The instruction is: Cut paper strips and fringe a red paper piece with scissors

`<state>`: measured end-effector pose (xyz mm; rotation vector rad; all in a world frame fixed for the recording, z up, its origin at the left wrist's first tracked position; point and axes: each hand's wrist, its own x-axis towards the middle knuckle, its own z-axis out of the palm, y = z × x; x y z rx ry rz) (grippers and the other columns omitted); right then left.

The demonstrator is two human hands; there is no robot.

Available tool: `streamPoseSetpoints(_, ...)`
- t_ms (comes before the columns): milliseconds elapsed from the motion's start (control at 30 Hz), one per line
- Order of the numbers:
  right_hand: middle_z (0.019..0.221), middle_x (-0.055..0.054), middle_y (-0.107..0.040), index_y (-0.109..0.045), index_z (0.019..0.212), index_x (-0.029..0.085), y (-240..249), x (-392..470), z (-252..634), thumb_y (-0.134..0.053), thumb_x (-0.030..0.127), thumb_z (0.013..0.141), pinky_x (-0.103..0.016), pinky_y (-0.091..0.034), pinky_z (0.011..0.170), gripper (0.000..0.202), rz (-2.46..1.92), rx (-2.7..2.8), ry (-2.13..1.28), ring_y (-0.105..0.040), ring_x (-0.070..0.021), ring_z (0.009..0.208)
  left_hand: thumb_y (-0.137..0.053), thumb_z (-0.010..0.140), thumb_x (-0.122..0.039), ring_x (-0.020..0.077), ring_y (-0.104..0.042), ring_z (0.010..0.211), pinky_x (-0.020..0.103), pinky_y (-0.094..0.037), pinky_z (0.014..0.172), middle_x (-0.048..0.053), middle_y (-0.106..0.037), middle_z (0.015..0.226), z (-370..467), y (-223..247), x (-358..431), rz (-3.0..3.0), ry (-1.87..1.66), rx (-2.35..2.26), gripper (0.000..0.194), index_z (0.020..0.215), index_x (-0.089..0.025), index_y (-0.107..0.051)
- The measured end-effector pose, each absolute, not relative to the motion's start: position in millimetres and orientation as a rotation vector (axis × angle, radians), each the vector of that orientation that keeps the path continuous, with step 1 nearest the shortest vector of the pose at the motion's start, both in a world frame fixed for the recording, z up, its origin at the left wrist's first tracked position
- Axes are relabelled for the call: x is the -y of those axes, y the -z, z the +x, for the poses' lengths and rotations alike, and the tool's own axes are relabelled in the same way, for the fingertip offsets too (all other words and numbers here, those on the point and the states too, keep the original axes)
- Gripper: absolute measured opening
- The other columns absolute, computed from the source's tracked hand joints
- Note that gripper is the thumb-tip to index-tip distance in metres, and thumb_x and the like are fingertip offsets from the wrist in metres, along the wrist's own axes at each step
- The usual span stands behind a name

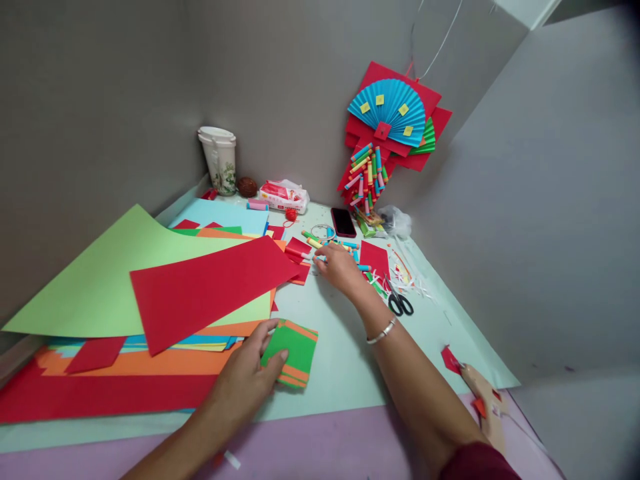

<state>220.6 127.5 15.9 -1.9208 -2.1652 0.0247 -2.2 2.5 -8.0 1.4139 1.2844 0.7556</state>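
Note:
My left hand [255, 367] holds a green paper piece with orange strips [295, 352] near the front of the table, thumb on top and fingers at its far edge. Farther back, my right hand [339, 267] reaches over the table with its fingers bent together beside several small coloured paper rolls [350, 245]. Whatever may be between its fingertips is too small to make out. Just left of these fingertips lies a glue stick [299, 252] with a red label, on small red paper pieces [300, 273].
Large green [100, 273] and red sheets [210, 287] cover the left side. Black-handled scissors [401, 304], a phone [343, 223] and paper scraps lie to the right. A glue gun [483, 393] rests at the right front edge. A paper decoration [390, 120] hangs behind.

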Motion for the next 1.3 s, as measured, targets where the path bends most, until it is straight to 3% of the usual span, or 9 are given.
streamPoseSetpoints(200,0.122,-0.009,-0.062,-0.061,0.119,0.016,-0.4,-164.5,197.3,-0.059,0.03,0.096,-0.045,-0.052,0.09,0.027,-1.842,2.239,-0.025,-0.062,-0.0241,0.107,-0.059,0.076,-0.042,0.0289,-0.071,0.079,0.033,-0.051,0.056,0.012,-0.073,0.108,-2.2,12.1,-0.1,1.426,-0.665,-1.321,0.053,0.124,-0.019,-0.057)
streamPoseSetpoints(367,0.124,-0.009,-0.06,-0.058,0.123,0.017,2.6,-167.8,192.4,-0.06,0.031,0.096,-0.044,-0.055,0.086,0.03,-1.833,2.195,-0.09,-0.064,-0.0231,0.103,-0.059,0.078,-0.041,0.0303,-0.071,0.081,0.035,-0.052,0.059,0.011,-0.074,0.104,-3.3,19.5,0.8,1.408,-0.71,-1.281,0.051,0.124,-0.02,-0.058)
streamPoseSetpoints(467,0.124,-0.011,-0.061,-0.062,0.119,0.016,-1.5,-161.4,196.9,-0.058,0.026,0.096,-0.045,-0.05,0.094,0.025,-1.856,2.061,-0.153,-0.06,-0.025,0.11,-0.06,0.077,-0.041,0.0301,-0.072,0.079,0.035,-0.052,0.059,0.011,-0.074,0.104,-4.0,18.7,1.1,1.39,-0.72,-1.276,0.051,0.124,-0.02,-0.058)
streamPoseSetpoints(600,0.119,-0.015,-0.064,-0.062,0.122,0.013,-7.2,-136.5,212.6,-0.053,0.016,0.09,-0.04,-0.042,0.099,0.033,-1.867,1.794,-0.329,-0.055,-0.0273,0.116,-0.063,0.075,-0.038,0.0274,-0.071,0.073,0.033,-0.052,0.056,0.011,-0.074,0.104,-2.5,12.8,1.2,1.337,-0.729,-1.277,0.051,0.122,-0.02,-0.058)
streamPoseSetpoints(733,0.087,-0.003,-0.07,-0.067,0.113,0.017,-4.1,-90.7,225.6,-0.054,0.023,0.085,-0.031,-0.05,0.075,0.032,-1.783,1.56,-0.738,-0.064,-0.0191,0.081,-0.06,0.078,-0.037,0.0241,-0.068,0.071,0.033,-0.053,0.053,0.015,-0.07,0.113,1.7,12.2,1.6,1.298,-0.693,-1.214,0.054,0.127,-0.016,-0.051)
streamPoseSetpoints(867,0.066,0.0,-0.064,-0.07,0.1,0.014,4.7,-38.5,227.3,-0.058,0.028,0.078,-0.025,-0.046,0.056,0.029,-1.6,1.288,-1.172,-0.058,-0.0139,0.058,-0.06,0.079,-0.035,0.028,-0.068,0.092,0.034,-0.056,0.06,0.017,-0.066,0.122,3.4,14.1,1.8,1.304,-0.688,-1.153,0.055,0.128,-0.015,-0.047)
streamPoseSetpoints(1000,0.073,-0.003,-0.064,-0.069,0.094,0.014,13.6,-0.3,226.6,-0.065,0.034,0.073,-0.024,-0.048,0.058,0.029,-1.376,0.985,-1.401,-0.058,-0.0129,0.062,-0.058,0.081,-0.036,0.0266,-0.068,0.092,0.034,-0.052,0.075,0.008,-0.072,0.105,1.6,11.1,1.3,1.493,-0.73,-1.224,0.039,0.116,-0.019,-0.057)
streamPoseSetpoints(1133,0.08,-0.003,-0.065,-0.069,0.091,0.017,23.4,16.0,226.2,-0.07,0.03,0.068,-0.024,-0.049,0.064,0.026,-1.22,0.763,-1.474,-0.058,-0.0109,0.063,-0.054,0.083,-0.039,0.0238,-0.066,0.082,0.032,-0.048,0.075,0.003,-0.072,0.091,0.7,9.2,2.4,1.651,-0.768,-1.338,0.025,0.099,-0.022,-0.064)
streamPoseSetpoints(1300,0.076,-0.001,-0.066,-0.069,0.088,0.017,30.7,15.8,224.4,-0.081,0.025,0.066,-0.022,-0.048,0.063,0.026,-1.132,0.659,-1.434,-0.06,-0.0118,0.068,-0.057,0.083,-0.044,0.0222,-0.065,0.077,0.031,-0.048,0.071,0.002,-0.071,0.088,0.4,11.2,2.7,1.532,-0.745,-1.296,0.031,0.103,-0.021,-0.062)
